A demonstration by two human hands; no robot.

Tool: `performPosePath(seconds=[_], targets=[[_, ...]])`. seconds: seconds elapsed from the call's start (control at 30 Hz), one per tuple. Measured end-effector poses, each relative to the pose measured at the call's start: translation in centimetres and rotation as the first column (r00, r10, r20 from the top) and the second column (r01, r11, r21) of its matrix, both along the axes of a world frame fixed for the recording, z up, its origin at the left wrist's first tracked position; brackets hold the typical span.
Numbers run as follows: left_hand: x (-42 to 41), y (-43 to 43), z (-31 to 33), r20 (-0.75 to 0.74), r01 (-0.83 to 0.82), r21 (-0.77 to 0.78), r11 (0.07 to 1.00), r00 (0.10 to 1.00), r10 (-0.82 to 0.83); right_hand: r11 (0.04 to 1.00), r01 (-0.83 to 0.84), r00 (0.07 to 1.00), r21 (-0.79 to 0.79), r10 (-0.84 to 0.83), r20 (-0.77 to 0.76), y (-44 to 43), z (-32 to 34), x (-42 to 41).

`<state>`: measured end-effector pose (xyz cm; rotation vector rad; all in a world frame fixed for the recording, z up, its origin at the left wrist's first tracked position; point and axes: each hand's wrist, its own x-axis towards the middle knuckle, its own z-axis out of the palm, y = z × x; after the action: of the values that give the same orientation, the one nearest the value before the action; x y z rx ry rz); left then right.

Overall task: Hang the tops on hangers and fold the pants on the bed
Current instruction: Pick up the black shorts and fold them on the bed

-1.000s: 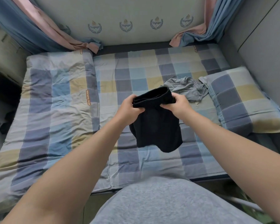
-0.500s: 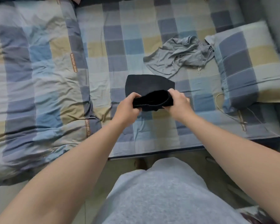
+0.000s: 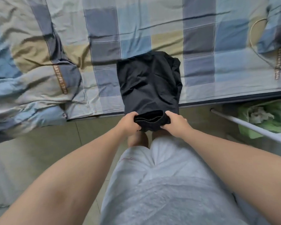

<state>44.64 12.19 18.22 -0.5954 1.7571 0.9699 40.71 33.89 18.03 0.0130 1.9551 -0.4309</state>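
Black pants (image 3: 148, 82) are lying flat across the front edge of the bed (image 3: 201, 88), legs pointing toward the middle of the mattress and the waistband end hanging just past the edge over the floor. You are gripping that waistband with both hands: your left hand (image 3: 128, 121) is pinching its left corner and your right hand (image 3: 175, 124) its right corner, fingers curled into the cloth, the two hands close together with only the bunched band between them. Judging from this, you are laying the garment out for folding, so the pants part of the task is under way and no fold looks finished yet. The right side of the fabric is rumpling and doubling over near the far corner, so the next move is likely calling for smoothing that side flat before you bring the waistband up and over onto the legs. Keep the cloth on the mattress as you fold, since the near end is sitting off the edge and could slide down. A bunched quilt (image 3: 31, 75) is resting along the left side of the bed, well apart from the pants.
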Motion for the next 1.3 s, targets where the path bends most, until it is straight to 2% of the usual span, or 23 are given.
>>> performPosePath(seconds=[0.13, 0.23, 0.4, 0.53, 0.63, 0.73, 0.8, 0.93, 1.0, 1.1, 1.2, 1.3], targets=[[-4.0, -0.6, -2.8, 0.025, -0.098, -0.007, 0.995, 0.995, 0.098, 0.987, 0.12, 0.992, -0.102, -0.116, 0.045, -0.2, -2.2, -4.6], [-8.1, -1.4, -5.6, -0.048, -0.217, -0.037, 0.976, 0.976, 0.215, 0.969, 0.2, 0.98, -0.147, -0.197, 0.039, -1.1, -4.4, -9.2], [-14.2, -2.8, -9.6, -0.236, -0.332, -0.107, 0.937, 0.924, 0.3, 0.932, 0.322, 0.94, -0.169, -0.335, -0.058, -3.1, -8.1, -16.0], [-16.1, -3.4, -12.5, -0.26, -0.387, -0.145, 0.911, 0.903, 0.342, 0.916, 0.386, 0.914, -0.112, -0.396, -0.09, -4.1, -11.2, -18.4], [-14.8, -3.3, -14.6, -0.213, -0.322, -0.312, 0.894, 0.941, 0.264, 0.911, 0.41, 0.9, -0.047, -0.412, -0.143, -3.6, -13.5, -18.3], [-12.1, -3.1, -16.3, -0.194, -0.369, -0.467, 0.804, 0.929, 0.313, 0.875, 0.48, 0.854, 0.063, -0.45, -0.262, -2.4, -15.7, -17.2], [-10.3, -3.1, -17.7, -0.191, -0.473, -0.468, 0.746, 0.879, 0.438, 0.818, 0.564, 0.804, 0.108, -0.515, -0.297, -1.5, -17.2, -16.2], [-7.4, -3.2, -20.7, -0.198, -0.718, -0.273, 0.64, 0.693, 0.693, 0.741, 0.67, 0.722, 0.048, -0.635, -0.275, 0.3, -20.2, -14.6], [-6.9, -3.2, -21.3, -0.186, -0.762, -0.203, 0.615, 0.647, 0.739, 0.722, 0.691, 0.697, -0.042, -0.68, -0.227, 0.6, -21.0, -14.0], [-7.4, -3.0, -21.4, -0.152, -0.784, -0.137, 0.605, 0.62, 0.77, 0.657, 0.742, 0.657, -0.135, -0.752, -0.047, 0.2, -20.8, -13.6], [-8.3, -2.8, -20.6, -0.095, -0.749, -0.088, 0.657, 0.663, 0.743, 0.599, 0.785, 0.619, -0.157, -0.77, 0.155, -0.6, -20.2, -13.4], [-8.9, -2.9, -18.8, -0.032, -0.682, -0.096, 0.725, 0.73, 0.682, 0.584, 0.807, 0.582, -0.092, -0.758, 0.295, -1.1, -19.4, -13.1]])
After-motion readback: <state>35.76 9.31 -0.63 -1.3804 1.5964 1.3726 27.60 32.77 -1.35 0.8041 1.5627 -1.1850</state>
